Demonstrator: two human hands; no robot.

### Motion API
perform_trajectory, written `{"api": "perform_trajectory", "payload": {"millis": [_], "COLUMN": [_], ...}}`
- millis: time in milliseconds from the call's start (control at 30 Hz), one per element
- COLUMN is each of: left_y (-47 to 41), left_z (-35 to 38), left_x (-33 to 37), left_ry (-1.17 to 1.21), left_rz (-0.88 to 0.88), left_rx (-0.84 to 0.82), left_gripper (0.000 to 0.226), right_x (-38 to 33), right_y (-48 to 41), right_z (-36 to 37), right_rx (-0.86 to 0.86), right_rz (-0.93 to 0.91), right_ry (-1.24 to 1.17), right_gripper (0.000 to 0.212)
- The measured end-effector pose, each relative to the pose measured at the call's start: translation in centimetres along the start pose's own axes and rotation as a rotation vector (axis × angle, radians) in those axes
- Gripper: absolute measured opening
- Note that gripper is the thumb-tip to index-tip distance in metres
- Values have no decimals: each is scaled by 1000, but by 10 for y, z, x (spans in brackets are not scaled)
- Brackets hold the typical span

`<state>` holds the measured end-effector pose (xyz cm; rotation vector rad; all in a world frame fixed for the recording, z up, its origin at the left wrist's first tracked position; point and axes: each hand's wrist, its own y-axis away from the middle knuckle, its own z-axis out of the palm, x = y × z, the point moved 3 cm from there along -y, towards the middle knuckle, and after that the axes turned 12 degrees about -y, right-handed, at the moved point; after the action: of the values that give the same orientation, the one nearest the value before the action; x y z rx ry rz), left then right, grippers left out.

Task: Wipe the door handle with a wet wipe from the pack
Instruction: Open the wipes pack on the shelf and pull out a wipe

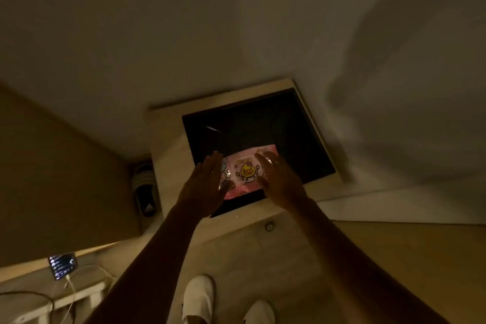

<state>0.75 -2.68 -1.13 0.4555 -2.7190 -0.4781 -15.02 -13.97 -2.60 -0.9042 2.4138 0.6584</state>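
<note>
Both hands over the wet-wipe pack; no wipe drawn yet.

Nearest, white slippers on the floor; beyond, left hand and right hand flank the pink wipe pack, fingers spread flat, each grip apart and clamped on nothing; the pack lies on a dark panel of the pale desk; door handle not in view; risks, as judged: dim light could hide the flap; an unsteadied pack may slide or yield several wipes.

Pink pack (yellow duck cartoon printed on it) on a black surface.
</note>
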Motion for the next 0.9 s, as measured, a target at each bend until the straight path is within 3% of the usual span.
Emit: {"api": "perform_trajectory", "payload": {"millis": [300, 633, 800, 900], "left_y": [-31, -35, -34, -34], "left_z": [56, 61, 61, 62], "left_x": [-15, -13, -13, -15], "left_ry": [38, 12, 6, 13], "left_rz": [38, 22, 17, 14], "left_rx": [28, 71, 80, 89], "left_gripper": [86, 86, 94, 105], "right_x": [12, 23, 21, 11], "right_y": [-22, -31, -34, -43], "right_z": [21, 22, 16, 4], "right_rx": [-61, -99, -40, -14], "right_rz": [-159, -343, -400, -434], "right_ry": [132, 387, 346, 280], "right_gripper": [67, 55, 47, 32]}}
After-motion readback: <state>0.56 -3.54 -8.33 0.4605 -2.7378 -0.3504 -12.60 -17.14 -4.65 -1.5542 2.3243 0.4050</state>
